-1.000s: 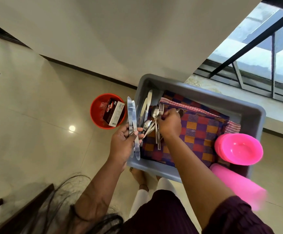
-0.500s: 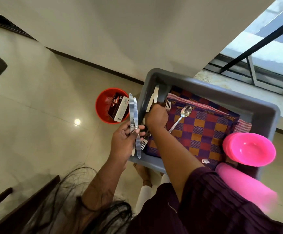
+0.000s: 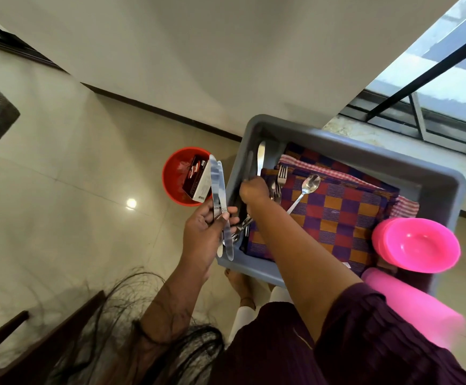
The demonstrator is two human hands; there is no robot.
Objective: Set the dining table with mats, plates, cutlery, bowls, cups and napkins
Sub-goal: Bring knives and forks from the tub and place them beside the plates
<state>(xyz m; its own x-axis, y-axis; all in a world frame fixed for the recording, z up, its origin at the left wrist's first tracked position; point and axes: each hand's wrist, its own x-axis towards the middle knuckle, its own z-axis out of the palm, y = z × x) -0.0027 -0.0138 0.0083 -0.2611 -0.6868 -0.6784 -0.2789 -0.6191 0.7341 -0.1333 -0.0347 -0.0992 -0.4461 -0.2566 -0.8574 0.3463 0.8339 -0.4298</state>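
While our left hand (image 3: 208, 232) grips two table knives (image 3: 220, 201) side by side, blades pointing away from us over the floor just outside the grey plastic tub (image 3: 365, 159), our right hand (image 3: 254, 190) reaches into the tub's left end with its fingers curled down among the loose cutlery; we cannot tell what it has hold of. A third knife (image 3: 261, 157) lies against the tub's left wall, beyond that hand. A fork (image 3: 281, 173) and a spoon (image 3: 305, 190) rest on the folded checked mats (image 3: 334, 220), which fill most of the tub. Stacked pink bowls (image 3: 418, 244) sit at its right end. A red bucket (image 3: 170, 176) holding a small box (image 3: 197, 182) stands on the floor beside the tub.
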